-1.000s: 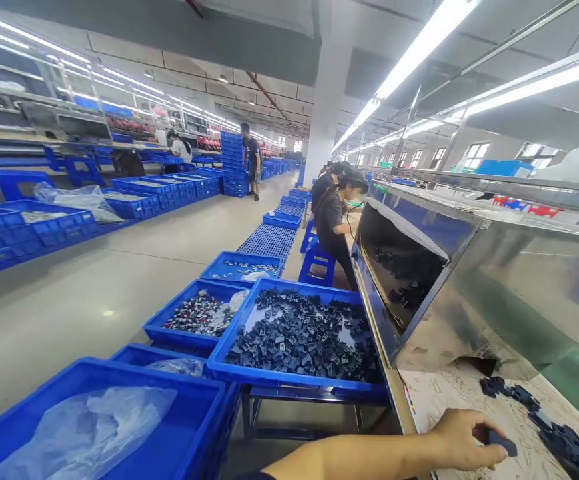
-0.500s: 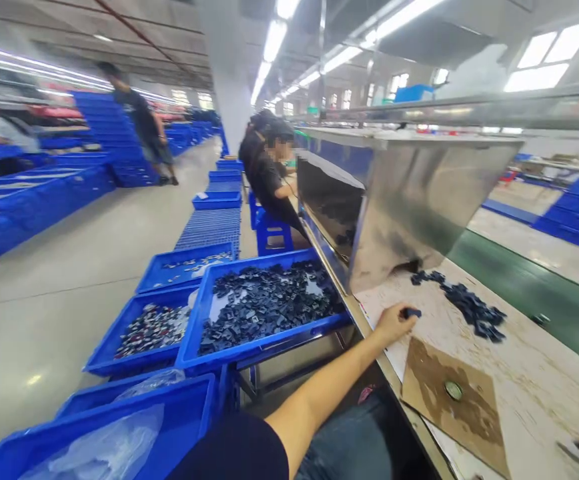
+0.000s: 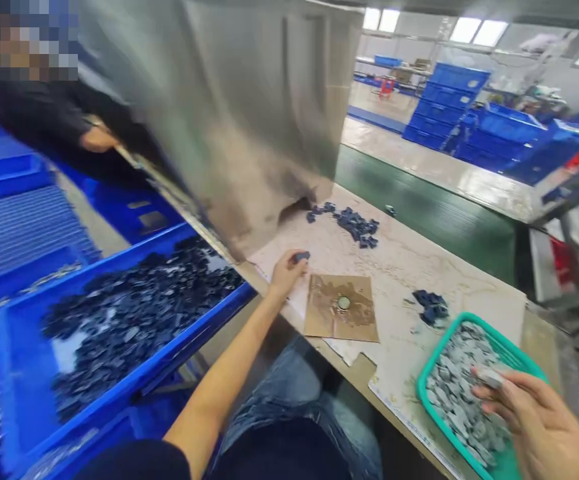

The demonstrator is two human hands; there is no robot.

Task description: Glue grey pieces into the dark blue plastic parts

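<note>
My left hand point(image 3: 286, 275) is closed on a small dark blue piece point(image 3: 302, 256), held just above the table by the left edge of a brown cardboard square point(image 3: 319, 320). On that wet-looking square sits a small round greenish disc point(image 3: 343, 303). Over a green basket point(image 3: 422, 383) of pale grey pieces point(image 3: 457, 400), my right hand point(image 3: 539, 410) pinches one pale grey piece point(image 3: 490, 378). Dark blue pieces point(image 3: 357, 225) lie in a loose pile beyond the cardboard. A smaller cluster of dark pieces point(image 3: 430, 307) rests beside the basket.
A metal hood point(image 3: 249, 127) stands over the table's far left. Left of the table, a blue tray point(image 3: 119, 383) holds many dark pieces. Behind the table runs a green belt point(image 3: 419, 200). A co-worker's hand point(image 3: 98, 139) shows at upper left. Stacked blue crates point(image 3: 442, 107) stand farther back.
My view has swung right and down, bringing the green basket and my right hand with its pale piece into sight. The left hand still holds the dark blue piece near the cardboard.
</note>
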